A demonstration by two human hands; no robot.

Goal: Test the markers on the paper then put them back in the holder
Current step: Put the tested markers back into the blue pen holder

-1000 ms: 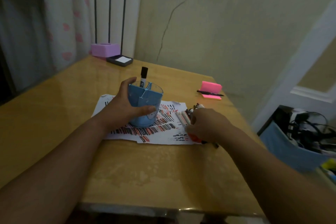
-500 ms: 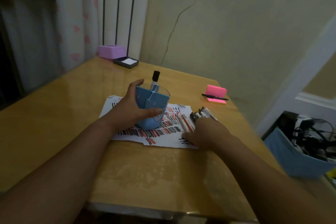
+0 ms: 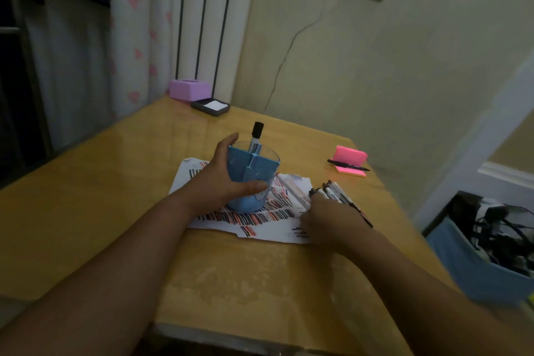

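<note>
Dim yellow worktop [image 3: 260, 283] carries the scribbled paper [image 3: 268, 228]. On it stands the blue holder [image 3: 260, 176], the left hand [image 3: 222, 182] curled round its wall. The right hand [image 3: 329, 217] covers the loose markers [image 3: 332, 192] just beside; whether its fingers grip one, I cannot tell. Better to lift one marker only, with the holder held steady.

A: The tabletop [image 3: 115, 182], glossy wood: what lies on it?
B: Centre, scribbled paper [image 3: 268, 230]; far corner, purple box [image 3: 189, 89] beside dark tray [image 3: 211, 107], perhaps holding notes; right edge, pink pad [image 3: 351, 172].
</note>
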